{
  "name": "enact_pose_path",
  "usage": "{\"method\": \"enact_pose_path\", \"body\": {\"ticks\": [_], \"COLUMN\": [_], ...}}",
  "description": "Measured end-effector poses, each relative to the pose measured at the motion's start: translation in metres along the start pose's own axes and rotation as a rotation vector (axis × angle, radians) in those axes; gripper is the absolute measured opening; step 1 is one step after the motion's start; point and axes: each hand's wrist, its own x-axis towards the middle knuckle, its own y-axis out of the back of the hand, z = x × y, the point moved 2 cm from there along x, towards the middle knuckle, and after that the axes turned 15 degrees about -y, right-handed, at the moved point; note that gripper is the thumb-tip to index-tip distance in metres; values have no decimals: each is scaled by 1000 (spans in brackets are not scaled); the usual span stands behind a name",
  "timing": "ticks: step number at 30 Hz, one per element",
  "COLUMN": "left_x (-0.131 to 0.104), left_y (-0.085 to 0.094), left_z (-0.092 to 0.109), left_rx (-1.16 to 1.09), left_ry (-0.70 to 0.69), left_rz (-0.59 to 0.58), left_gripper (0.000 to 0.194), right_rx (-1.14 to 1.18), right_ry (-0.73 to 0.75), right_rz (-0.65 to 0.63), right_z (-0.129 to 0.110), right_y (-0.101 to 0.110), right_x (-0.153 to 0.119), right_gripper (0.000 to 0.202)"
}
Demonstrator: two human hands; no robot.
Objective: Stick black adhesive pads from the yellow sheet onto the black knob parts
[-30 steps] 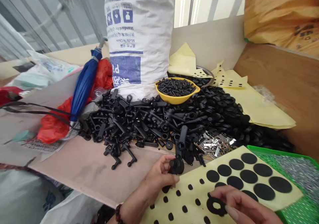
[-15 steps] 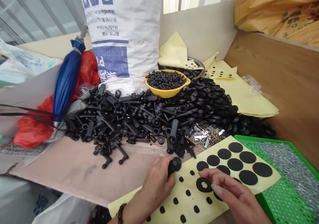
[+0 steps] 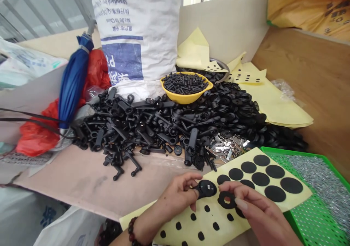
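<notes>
My left hand (image 3: 182, 191) grips a black plastic crank handle (image 3: 207, 188), its round end turned up and showing a small metal piece at its middle. Between the thumb and fingers of my right hand (image 3: 254, 206) is a black foam ring (image 3: 226, 200) with a hole through it. The ring sits just right of the handle's round end, apart from it. Beneath both hands lies a yellow backing sheet (image 3: 195, 226) bearing black round stickers (image 3: 276, 171) and small black dots.
Black plastic parts (image 3: 153, 125) are heaped behind my hands, with metal clips (image 3: 229, 147) at their near edge. A yellow bowl (image 3: 183, 98) of black screw-like pieces stands behind. A green tray (image 3: 303, 216) of small metal pieces is at right. A white sack (image 3: 155, 30) and blue umbrella (image 3: 72, 81) stand farther back.
My left hand has turned the crank handle so that its round face shows upward. My right hand has shifted slightly right with the foam ring. The view has tilted a little.
</notes>
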Motion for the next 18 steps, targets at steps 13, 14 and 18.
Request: {"method": "enact_pose_path", "body": {"ticks": [13,14,18], "left_x": [3,4,6], "left_y": [-11,-13,-15], "left_z": [-19,-17,-16], "left_rx": [155,124,73], "left_ry": [81,107,117], "left_rz": [-156,-145,-117], "left_gripper": [46,49,55], "right_rx": [50,46,2], "right_ry": [-31,-35,-42], "right_rz": [49,57,101], "right_z": [-1,0,1], "right_y": [-16,-16,-15], "right_x": [-4,-3,1], "right_gripper": [26,26,26]}}
